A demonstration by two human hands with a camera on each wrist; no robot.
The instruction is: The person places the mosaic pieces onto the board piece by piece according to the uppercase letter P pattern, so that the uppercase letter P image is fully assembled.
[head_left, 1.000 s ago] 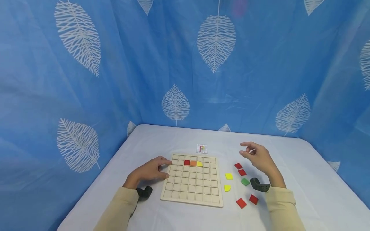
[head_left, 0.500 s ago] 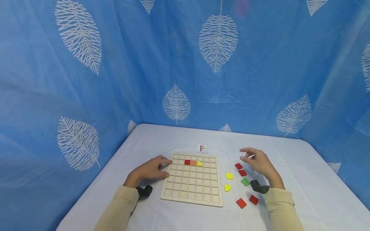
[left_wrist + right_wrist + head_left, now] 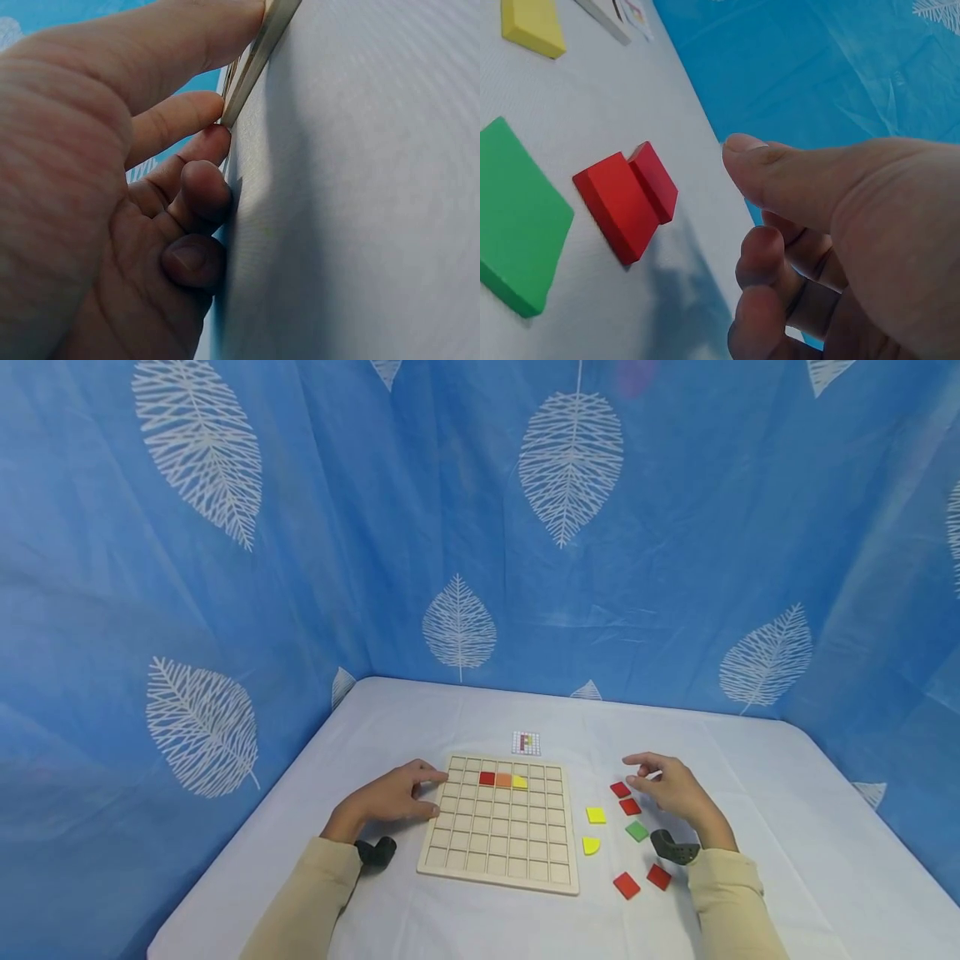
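In the head view my left hand [image 3: 395, 793] touches the left edge of a wooden grid board [image 3: 498, 875], index finger above and thumb below. The left wrist view shows the thumb and index finger [image 3: 180, 116] against the board's rim, the other fingers loosely bent. A red tile [image 3: 487, 778], an orange tile [image 3: 503, 780] and a yellow quarter-round tile [image 3: 520, 782] lie in one row of the board. My right hand [image 3: 670, 787] hovers, loosely bent and holding nothing, beside two touching red tiles [image 3: 622, 206]. A green tile [image 3: 521, 217] lies nearer me.
Right of the board are a yellow square tile [image 3: 596, 815], a yellow quarter-round tile [image 3: 591, 845] and two more red tiles [image 3: 626, 885]. Behind the board lies a small printed grid card [image 3: 527, 743]. A blue leaf-patterned curtain [image 3: 645, 568] surrounds the white table [image 3: 420, 718].
My right hand has come down toward the two touching red tiles. The left hand keeps its place at the board's edge, and the tiles have not moved.
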